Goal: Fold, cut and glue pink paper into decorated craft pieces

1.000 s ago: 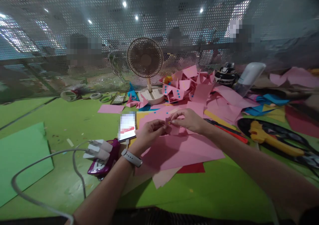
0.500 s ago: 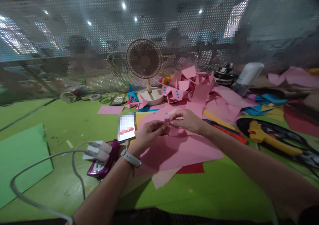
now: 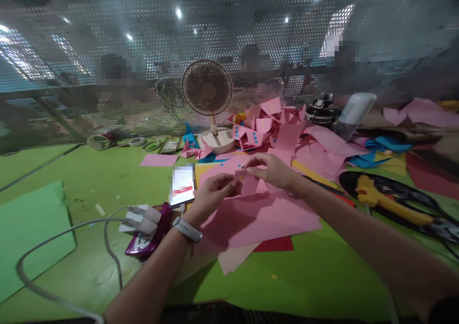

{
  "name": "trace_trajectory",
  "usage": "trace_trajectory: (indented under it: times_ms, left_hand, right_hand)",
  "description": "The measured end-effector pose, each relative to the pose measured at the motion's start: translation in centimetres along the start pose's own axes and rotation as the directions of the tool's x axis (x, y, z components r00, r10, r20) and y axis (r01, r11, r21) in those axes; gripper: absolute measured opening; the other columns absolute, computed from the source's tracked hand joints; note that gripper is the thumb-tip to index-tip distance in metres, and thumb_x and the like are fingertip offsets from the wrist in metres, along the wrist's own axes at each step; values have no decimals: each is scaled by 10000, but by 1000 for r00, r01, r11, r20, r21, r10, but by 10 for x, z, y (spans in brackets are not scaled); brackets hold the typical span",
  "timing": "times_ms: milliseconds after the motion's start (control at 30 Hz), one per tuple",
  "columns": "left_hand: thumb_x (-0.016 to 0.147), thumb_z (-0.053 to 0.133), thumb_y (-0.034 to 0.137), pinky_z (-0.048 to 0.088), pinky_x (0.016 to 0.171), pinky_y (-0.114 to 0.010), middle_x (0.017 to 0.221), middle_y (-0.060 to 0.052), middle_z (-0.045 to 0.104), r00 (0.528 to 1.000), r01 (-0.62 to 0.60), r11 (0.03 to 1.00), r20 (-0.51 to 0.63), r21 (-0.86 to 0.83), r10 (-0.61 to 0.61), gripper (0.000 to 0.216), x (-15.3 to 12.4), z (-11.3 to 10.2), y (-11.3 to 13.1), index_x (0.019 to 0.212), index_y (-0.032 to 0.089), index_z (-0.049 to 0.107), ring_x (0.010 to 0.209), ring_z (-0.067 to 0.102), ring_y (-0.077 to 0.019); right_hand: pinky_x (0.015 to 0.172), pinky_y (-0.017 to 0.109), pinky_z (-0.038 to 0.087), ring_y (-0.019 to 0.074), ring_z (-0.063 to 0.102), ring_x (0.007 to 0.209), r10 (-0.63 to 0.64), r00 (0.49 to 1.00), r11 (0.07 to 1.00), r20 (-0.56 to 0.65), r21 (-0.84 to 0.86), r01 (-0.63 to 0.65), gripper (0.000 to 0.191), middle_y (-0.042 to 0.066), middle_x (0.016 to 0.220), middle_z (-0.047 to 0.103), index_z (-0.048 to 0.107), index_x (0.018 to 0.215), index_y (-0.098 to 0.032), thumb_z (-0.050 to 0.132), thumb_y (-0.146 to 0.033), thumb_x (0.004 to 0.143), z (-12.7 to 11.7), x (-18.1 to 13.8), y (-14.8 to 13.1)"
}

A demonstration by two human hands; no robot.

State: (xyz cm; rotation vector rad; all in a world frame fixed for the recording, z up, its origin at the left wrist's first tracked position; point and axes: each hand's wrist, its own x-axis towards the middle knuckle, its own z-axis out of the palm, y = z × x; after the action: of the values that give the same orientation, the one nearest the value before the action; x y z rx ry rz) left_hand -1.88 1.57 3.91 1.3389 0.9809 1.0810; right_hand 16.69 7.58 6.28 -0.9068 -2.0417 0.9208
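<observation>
Pink paper piece [image 3: 247,183] | left hand [image 3: 211,195], right hand [image 3: 272,171] pinching | above pink sheets [image 3: 265,216]

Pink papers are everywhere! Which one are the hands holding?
The small folded pink paper piece, pinched between the left hand and right hand. It is lifted above the flat pink sheets; the others lie on the table.

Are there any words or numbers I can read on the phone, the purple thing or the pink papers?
No words or numbers can be read anywhere.
Phone: screen is blurred out.
Purple power strip: pale marks, too blurred to read.
Small pink paper held by left hand and right hand: no text, only a dot.
Folded pink pieces: blue dots, no writing.
</observation>
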Motion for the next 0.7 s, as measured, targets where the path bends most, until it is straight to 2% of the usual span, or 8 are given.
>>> trace_trajectory:
  times_ms: [100,233,367,500,700]
  left_hand:
    - [738,644,321,472,746,-288,738,-13,607,1000,1,1000,-18,-18,-1,215,0,-1,0,836,139,588,697,565,-109]
    - [740,639,315,462,731,-269,746,-10,596,999,24,999,-26,-39,-25,210,-2,-1,2,844,143,579,691,557,-105]
    - [733,631,353,429,627,-206,718,13,559,994,84,995,-63,-57,-87,217,-4,0,5,818,159,585,633,524,-84]
    - [706,641,425,345,522,-181,574,45,474,995,46,997,-95,59,-40,299,-2,1,4,672,139,563,532,441,-65]
    - [670,634,517,330,509,-207,556,12,539,996,39,981,-86,189,-23,398,1,-1,-6,634,125,573,509,439,-83]
  right_hand:
    - [736,262,433,146,585,790,-10,1000,995,-19,-101,9,154,39,836,657,622,841,-149,570,-246,733,-8,1,1]
    - [677,257,419,145,573,726,-23,995,977,97,-209,43,150,35,786,651,635,808,-152,551,-266,756,-14,1,2]
    - [630,239,404,138,561,684,-54,984,977,172,-193,88,137,14,740,635,639,770,-159,553,-264,753,-12,0,0]
    - [611,232,398,135,561,666,-66,980,982,188,-160,96,138,10,714,627,639,758,-161,545,-262,763,-6,-3,-5]
    - [620,237,394,136,558,674,-92,977,976,192,-176,127,126,11,716,629,636,752,-166,540,-245,769,0,-6,-5]
